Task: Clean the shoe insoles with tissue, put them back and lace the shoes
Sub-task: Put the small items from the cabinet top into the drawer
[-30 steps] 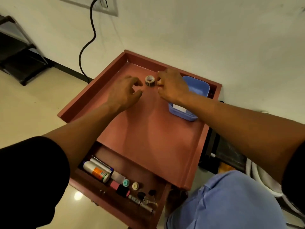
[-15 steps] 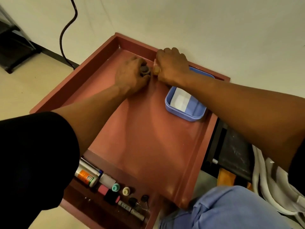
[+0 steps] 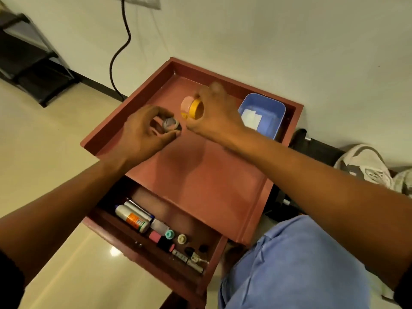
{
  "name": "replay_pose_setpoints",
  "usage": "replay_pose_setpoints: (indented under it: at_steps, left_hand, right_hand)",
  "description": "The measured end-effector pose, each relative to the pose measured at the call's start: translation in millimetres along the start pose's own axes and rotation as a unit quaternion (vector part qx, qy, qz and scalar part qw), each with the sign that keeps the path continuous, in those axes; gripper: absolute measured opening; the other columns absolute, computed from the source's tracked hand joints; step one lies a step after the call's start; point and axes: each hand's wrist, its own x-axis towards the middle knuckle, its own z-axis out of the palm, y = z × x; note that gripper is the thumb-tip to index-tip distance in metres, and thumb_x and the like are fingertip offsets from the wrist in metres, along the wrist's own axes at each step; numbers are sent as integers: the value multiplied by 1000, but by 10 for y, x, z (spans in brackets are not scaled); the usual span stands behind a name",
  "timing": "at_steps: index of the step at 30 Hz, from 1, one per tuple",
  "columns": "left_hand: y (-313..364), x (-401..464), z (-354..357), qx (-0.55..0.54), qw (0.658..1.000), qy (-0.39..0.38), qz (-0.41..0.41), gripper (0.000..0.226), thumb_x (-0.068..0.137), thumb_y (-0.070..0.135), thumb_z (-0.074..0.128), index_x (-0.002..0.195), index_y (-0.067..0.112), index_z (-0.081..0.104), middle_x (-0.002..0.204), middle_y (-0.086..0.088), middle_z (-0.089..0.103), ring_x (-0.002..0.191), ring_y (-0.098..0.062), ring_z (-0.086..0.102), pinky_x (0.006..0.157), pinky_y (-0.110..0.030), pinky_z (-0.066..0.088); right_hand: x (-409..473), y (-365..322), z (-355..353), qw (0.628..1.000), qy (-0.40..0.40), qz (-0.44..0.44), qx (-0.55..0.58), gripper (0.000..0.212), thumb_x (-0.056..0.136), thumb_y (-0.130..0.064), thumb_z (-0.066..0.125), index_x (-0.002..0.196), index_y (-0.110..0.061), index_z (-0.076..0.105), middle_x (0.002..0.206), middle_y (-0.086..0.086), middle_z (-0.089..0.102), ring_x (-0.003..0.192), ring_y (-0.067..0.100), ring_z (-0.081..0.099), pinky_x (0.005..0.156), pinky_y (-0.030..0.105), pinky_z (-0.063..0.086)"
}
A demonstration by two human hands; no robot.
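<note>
On the reddish-brown table top, my left hand grips a small grey tape roll between curled fingers and thumb. My right hand holds a yellow tape roll and a pink one side by side, lifted just off the table. A blue plastic tub with a folded white tissue inside stands at the back right. White shoes lie on the floor to the right of the table. No insoles are visible.
The drawer below the table top is pulled out and holds a white bottle, small spools and other small items. A black cable hangs down the wall. A dark rack stands at far left. My blue-clad knee is at bottom right.
Both hands have drawn back from the table's far edge toward me. The left hand has taken up the grey roll, and the right hand now holds the yellow and pink rolls in view.
</note>
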Motion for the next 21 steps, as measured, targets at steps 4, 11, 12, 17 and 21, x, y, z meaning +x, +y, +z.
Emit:
replay_pose_setpoints:
  at_steps: [4,11,12,17,21]
  left_hand:
    - [-13,-711,-217,-30,999,-41,-11,42,76,37,87,109,26,65,104,10,65,76,-8,64,61,-29,56]
    - [-141,-1637,-359,-37,986,-163,16,40,73,39,84,106,39,61,99,19,62,85,0,62,64,-12,50]
    - [-192,-1715,-336,-36,982,-188,3,40,71,40,81,104,45,59,99,20,62,85,0,62,65,-14,51]
    - [-411,-1802,-152,66,955,-277,-78,48,67,24,86,110,25,64,105,11,63,90,-8,62,74,-25,54]
    - [-521,-1768,63,86,944,-305,-95,43,71,22,85,108,26,64,109,8,64,95,-12,62,79,-30,58]
  right_hand:
    - [-548,-318,138,997,-62,-6,43,58,78,-52,77,123,-20,58,117,3,48,91,18,54,71,28,43]
    - [-1241,-738,215,988,-148,-4,48,53,75,-48,78,116,-19,59,109,2,59,95,21,58,73,29,44]
    - [-1326,-777,268,984,-172,3,46,49,75,-47,79,110,-18,59,104,2,60,92,21,58,71,29,43]
    - [-1718,-968,462,937,-348,15,-9,33,82,-38,76,101,-16,60,98,6,64,88,27,64,61,30,46]
    - [-1873,-965,627,907,-415,-21,-73,21,91,-26,69,98,-9,60,99,14,64,87,32,64,57,29,42]
